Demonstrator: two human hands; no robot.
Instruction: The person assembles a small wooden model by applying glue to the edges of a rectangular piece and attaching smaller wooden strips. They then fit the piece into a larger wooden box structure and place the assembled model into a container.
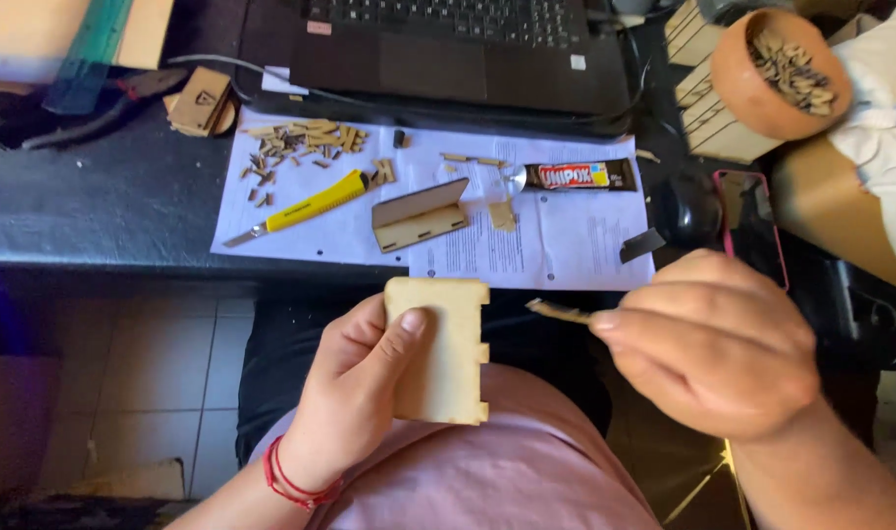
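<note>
My left hand (355, 378) grips a pale wooden panel (446, 348) with notched edges, thumb pressed on its face, held over my lap. To its right, my right hand (708, 344) pinches a thin wooden stick (558, 311) whose tip points toward the panel's right edge, a small gap between them. On the dark desk (124, 211) above lie white paper sheets (556, 245) carrying a folded wooden piece (421, 216), a yellow utility knife (306, 208), a dark glue tube (578, 176) and several small wooden offcuts (301, 142).
A black laptop (448, 44) sits at the desk's back. At the right are an orange bowl of seeds (777, 69), slotted wooden boxes (708, 118) and a phone in a pink case (752, 221). Tiled floor (154, 373) shows at the left.
</note>
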